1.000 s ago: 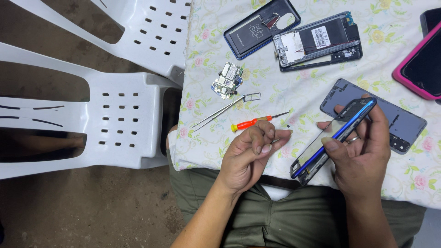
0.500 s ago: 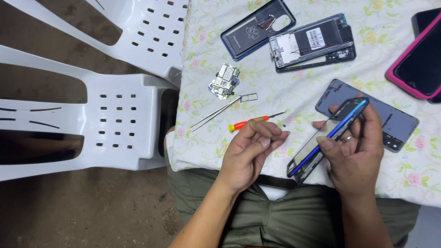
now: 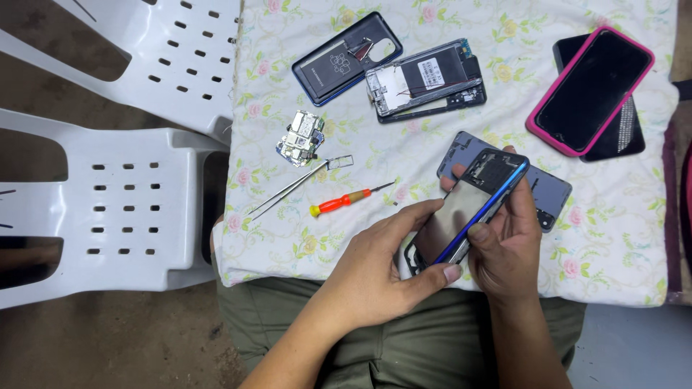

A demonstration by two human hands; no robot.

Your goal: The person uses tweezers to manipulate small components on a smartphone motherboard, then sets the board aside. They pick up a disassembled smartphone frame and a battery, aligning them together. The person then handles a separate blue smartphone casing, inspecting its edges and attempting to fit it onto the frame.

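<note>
Farthest left stand two white plastic chairs (image 3: 122, 216), pushed against the counter (image 3: 620, 238) with its flowered cloth. On the cloth, moving right, lie a small circuit board (image 3: 301, 137), a pair of tweezers (image 3: 295, 187) and a red-handled screwdriver (image 3: 344, 202) with its tip pointing right, toward the hands. Above them rest a dark blue back cover (image 3: 344, 57) and an opened phone body (image 3: 425, 79) showing its battery. The left hand (image 3: 375, 274) comes in from below, its fingers (image 3: 414, 216) stretched flat against the near face of the phone frame (image 3: 468, 209), thumb hooked under the lower end. The frame is held just above the counter's near edge, its long axis slanting from lower left to upper right, blue edge turned toward the right hand (image 3: 508, 252). That hand pinches the blue edge between thumb and fingers from the right side, so both hands touch it, the left supporting, the right gripping the rim. A grey-blue back cover (image 3: 551, 194) lies beneath it on the cloth, and at far right a pink-cased phone (image 3: 591, 90) rests on a dark one.
</note>
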